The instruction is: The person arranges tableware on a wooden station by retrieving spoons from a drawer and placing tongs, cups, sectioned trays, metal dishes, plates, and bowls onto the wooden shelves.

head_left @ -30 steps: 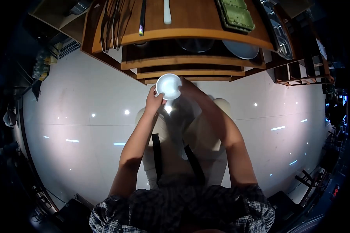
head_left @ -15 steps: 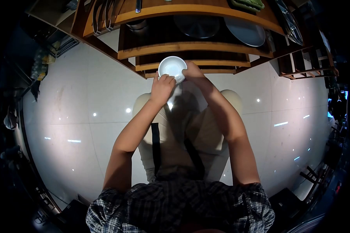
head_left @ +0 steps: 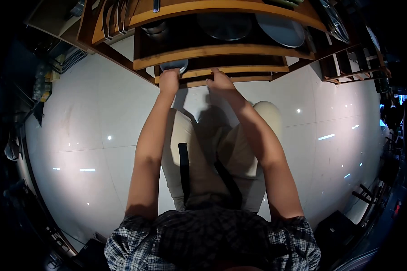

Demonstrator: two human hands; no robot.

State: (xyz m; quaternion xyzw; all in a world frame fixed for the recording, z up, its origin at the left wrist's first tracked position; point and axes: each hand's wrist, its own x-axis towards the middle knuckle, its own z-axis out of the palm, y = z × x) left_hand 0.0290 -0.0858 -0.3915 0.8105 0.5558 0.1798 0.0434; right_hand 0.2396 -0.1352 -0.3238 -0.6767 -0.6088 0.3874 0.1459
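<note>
A white bowl, now in shadow, is partly inside the left end of a lower shelf. My left hand is closed on its near rim, with the fingertips partly hidden. To the right, my right hand is at the front edge of the same shelf, apart from the bowl, with its thumb and fingers spread and nothing in them.
Above, a wooden shelf bears stacked bowls, a round glass-like plate and a pale plate. Tongs lie on the top shelf. A smaller wooden rack stands at the right.
The bowl has moved forward and left, from between both hands into the lower shelf with my left hand. My right hand has let go of it.
</note>
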